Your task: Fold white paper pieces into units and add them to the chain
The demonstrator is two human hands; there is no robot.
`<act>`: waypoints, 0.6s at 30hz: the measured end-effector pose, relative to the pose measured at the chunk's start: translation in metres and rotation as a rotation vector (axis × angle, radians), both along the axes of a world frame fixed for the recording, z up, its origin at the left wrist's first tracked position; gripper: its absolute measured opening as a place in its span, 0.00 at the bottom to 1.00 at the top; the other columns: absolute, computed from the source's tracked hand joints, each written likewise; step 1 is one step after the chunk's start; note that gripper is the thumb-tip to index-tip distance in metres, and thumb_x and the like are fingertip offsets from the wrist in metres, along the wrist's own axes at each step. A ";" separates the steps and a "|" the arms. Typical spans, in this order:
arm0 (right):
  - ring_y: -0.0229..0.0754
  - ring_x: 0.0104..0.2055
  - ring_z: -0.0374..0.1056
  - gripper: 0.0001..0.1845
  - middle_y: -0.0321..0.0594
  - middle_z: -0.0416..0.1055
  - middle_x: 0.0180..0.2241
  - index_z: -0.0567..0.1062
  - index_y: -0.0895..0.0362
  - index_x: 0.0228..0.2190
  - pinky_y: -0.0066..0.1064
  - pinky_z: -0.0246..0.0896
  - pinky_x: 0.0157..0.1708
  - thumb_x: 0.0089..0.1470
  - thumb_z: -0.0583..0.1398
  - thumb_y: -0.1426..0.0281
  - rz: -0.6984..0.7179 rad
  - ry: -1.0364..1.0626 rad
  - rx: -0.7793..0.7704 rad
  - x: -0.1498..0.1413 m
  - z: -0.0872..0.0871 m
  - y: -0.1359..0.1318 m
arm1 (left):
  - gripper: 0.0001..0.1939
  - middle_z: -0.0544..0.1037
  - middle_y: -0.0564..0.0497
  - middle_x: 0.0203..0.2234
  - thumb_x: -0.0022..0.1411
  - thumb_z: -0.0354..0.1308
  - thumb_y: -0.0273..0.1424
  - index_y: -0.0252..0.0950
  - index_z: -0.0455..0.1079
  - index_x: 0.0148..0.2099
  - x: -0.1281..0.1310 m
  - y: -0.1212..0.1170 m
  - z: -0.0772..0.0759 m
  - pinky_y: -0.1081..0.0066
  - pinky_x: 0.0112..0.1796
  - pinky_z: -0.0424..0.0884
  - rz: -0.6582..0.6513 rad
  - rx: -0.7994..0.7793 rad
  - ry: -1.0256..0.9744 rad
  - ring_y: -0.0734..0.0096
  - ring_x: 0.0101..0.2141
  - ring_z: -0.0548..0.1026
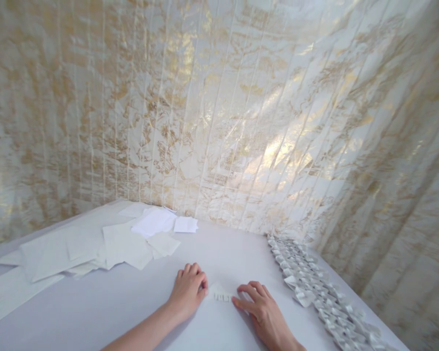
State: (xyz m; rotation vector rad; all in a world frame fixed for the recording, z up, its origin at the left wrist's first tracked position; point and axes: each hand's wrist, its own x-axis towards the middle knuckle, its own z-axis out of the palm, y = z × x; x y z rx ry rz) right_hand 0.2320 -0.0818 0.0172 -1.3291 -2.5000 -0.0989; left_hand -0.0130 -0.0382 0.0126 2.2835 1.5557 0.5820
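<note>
A small white piece of folded paper (222,295), with a row of short dark marks or creases along its lower edge, lies low over the table between my two hands. My left hand (189,288) is closed, thumb and fingers pinched at the paper's left end; the exact grip is partly hidden. On the other side, my right hand (260,309) has its thumb tip at the right end of the paper. Its fingers are bent and stand apart from the thumb.
Loose white paper sheets (84,243) overlap across the left of the white table (219,248). A small paper stack (186,224) lies at the back. Rows of folded paper pieces (325,292) line the right edge. A gold-patterned curtain (205,107) hangs behind.
</note>
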 end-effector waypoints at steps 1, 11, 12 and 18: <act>0.50 0.50 0.65 0.31 0.38 0.74 0.50 0.76 0.38 0.50 0.41 0.61 0.47 0.57 0.56 0.86 -0.013 -0.017 -0.002 0.004 0.001 -0.002 | 0.04 0.74 0.48 0.41 0.58 0.58 0.30 0.40 0.74 0.35 0.000 -0.001 0.000 0.61 0.46 0.59 -0.004 0.003 -0.008 0.57 0.48 0.69; 0.48 0.47 0.67 0.32 0.37 0.76 0.45 0.80 0.42 0.43 0.37 0.61 0.45 0.50 0.56 0.89 -0.107 -0.002 -0.068 -0.004 0.008 -0.004 | 0.06 0.75 0.49 0.42 0.54 0.58 0.26 0.40 0.73 0.35 -0.002 -0.002 0.002 0.60 0.46 0.60 -0.008 -0.009 -0.021 0.56 0.48 0.69; 0.48 0.46 0.68 0.30 0.37 0.76 0.44 0.81 0.43 0.41 0.37 0.60 0.45 0.49 0.55 0.89 -0.125 0.011 -0.073 -0.005 0.010 -0.002 | 0.07 0.75 0.49 0.42 0.54 0.58 0.24 0.40 0.73 0.35 -0.004 -0.002 0.003 0.60 0.46 0.61 -0.016 -0.013 -0.020 0.56 0.48 0.70; 0.50 0.46 0.69 0.25 0.42 0.76 0.45 0.75 0.52 0.51 0.39 0.59 0.47 0.53 0.57 0.81 -0.150 0.106 -0.082 -0.029 0.012 0.010 | 0.06 0.76 0.51 0.41 0.55 0.60 0.24 0.40 0.73 0.36 -0.009 -0.005 0.007 0.64 0.44 0.62 -0.117 0.048 -0.012 0.58 0.46 0.71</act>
